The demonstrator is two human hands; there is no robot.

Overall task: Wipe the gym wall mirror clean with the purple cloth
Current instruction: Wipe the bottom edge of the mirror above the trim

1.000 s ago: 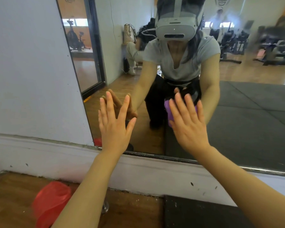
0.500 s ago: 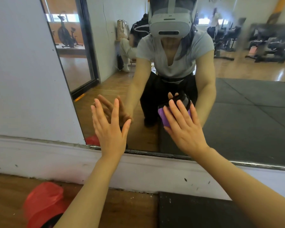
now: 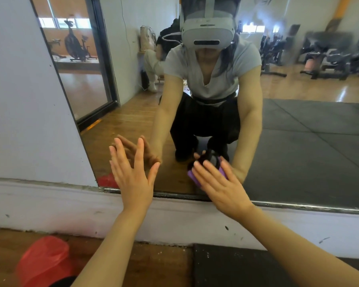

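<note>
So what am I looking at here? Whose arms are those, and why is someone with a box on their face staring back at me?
There is no machine here: a person wears a camera on the head, so you see their own two arms reaching forward. The figure facing you is that same person reflected in the wall mirror, crouching, and the box is the headset that carries the camera. The left hand is spread flat against the glass, fingers straight. The right hand presses the purple cloth onto the mirror near its bottom edge; there is no curled grip, just flat fingers. On the wooden floor at lower left lies a red plastic bag. The gym machines are reflections from the room behind.
</note>
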